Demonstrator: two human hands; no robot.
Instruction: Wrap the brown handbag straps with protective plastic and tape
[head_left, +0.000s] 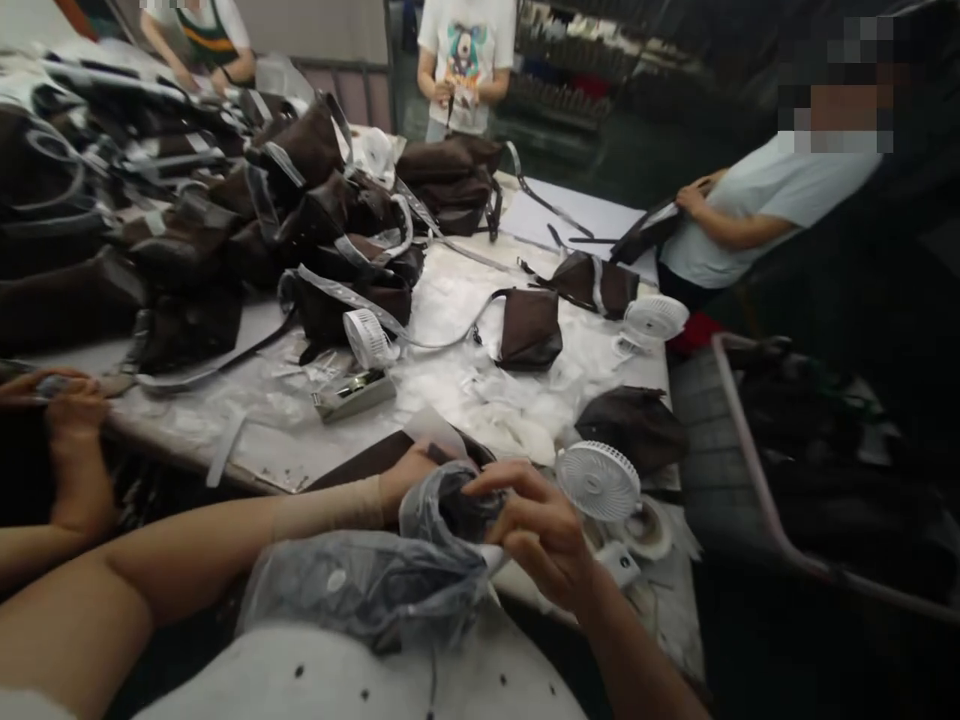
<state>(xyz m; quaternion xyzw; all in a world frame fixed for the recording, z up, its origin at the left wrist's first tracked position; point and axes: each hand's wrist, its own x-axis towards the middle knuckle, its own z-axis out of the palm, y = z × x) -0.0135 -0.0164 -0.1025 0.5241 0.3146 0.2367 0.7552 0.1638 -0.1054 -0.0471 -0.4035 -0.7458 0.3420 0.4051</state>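
Note:
My left hand (405, 478) and my right hand (538, 530) meet at the near table edge, both closed on a clear plastic bag (375, 580) with a dark item inside it. The bag lies across my lap and its open mouth (450, 500) sits between my fingers. My right fingers pinch the bag's rim from above. My left hand grips it from behind, with a beige wrap around the wrist. A small white fan (598, 482) stands just right of my right hand.
Brown bags with grey straps (300, 220) are piled over the left and far table. Two more white fans (366, 338) (655, 320) and a single brown bag (529, 328) stand mid-table. Another person's hands (64, 400) are at the left; people stand at the far and right sides. A trolley (757, 470) is on the right.

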